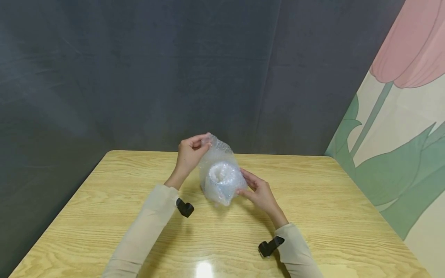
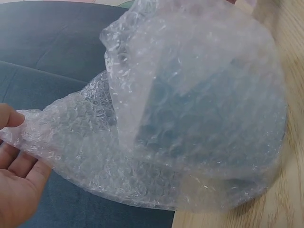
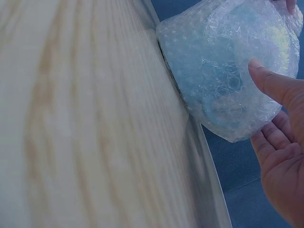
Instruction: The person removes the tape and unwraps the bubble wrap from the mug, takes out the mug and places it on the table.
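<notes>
A bundle of clear bubble wrap (image 1: 224, 185) stands near the middle of the table, crumpled into a ring-like opening at its top. Something pale blue shows blurrily through the layers; its kind is hidden by the wrap. My left hand (image 1: 189, 154) pinches a loose flap of the wrap and holds it up at the far left of the bundle. In the left wrist view that flap (image 2: 85, 137) stretches from the fingers to the bundle. My right hand (image 1: 260, 195) grips the bundle's right side, its thumb (image 3: 268, 80) on the near face and the fingers round the edge.
The wooden table (image 1: 104, 216) carries the bundle, its far edge just behind it. A dark grey curtain (image 1: 174, 77) hangs beyond. To the right is a wall (image 1: 399, 154) painted with a tulip. Small black cameras (image 1: 185, 208) are strapped at both sleeves.
</notes>
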Action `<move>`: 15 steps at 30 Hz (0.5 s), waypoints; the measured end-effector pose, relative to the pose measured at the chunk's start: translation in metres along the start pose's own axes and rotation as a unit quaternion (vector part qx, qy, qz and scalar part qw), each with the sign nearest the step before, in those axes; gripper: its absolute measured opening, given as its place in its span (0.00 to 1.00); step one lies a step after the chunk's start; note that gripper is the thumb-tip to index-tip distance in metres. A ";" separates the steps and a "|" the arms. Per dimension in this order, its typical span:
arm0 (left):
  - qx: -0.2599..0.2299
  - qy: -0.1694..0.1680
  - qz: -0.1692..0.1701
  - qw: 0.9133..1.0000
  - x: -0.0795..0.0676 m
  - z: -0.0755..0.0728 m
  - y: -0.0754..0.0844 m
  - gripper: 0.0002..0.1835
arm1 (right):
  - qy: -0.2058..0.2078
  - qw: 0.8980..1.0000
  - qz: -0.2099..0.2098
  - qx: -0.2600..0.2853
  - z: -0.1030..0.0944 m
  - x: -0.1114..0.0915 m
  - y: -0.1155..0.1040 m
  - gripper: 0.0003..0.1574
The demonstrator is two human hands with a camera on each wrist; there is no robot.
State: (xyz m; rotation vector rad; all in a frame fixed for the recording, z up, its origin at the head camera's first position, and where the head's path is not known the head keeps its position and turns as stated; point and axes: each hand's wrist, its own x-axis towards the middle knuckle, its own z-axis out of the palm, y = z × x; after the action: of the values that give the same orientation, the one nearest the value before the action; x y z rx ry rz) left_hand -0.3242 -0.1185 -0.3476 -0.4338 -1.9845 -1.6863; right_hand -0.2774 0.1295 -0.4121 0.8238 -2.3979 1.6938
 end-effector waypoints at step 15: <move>-0.043 0.030 -0.060 0.997 0.012 0.000 -0.013 0.11 | 0.001 1.000 0.014 -0.009 0.002 0.000 -0.002 0.40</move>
State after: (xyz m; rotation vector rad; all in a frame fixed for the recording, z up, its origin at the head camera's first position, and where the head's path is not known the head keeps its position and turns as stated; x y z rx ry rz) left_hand -0.3408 -0.1219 -0.3520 -0.2932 -1.9349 -1.8414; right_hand -0.2764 0.1268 -0.4114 0.7902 -2.4301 1.6792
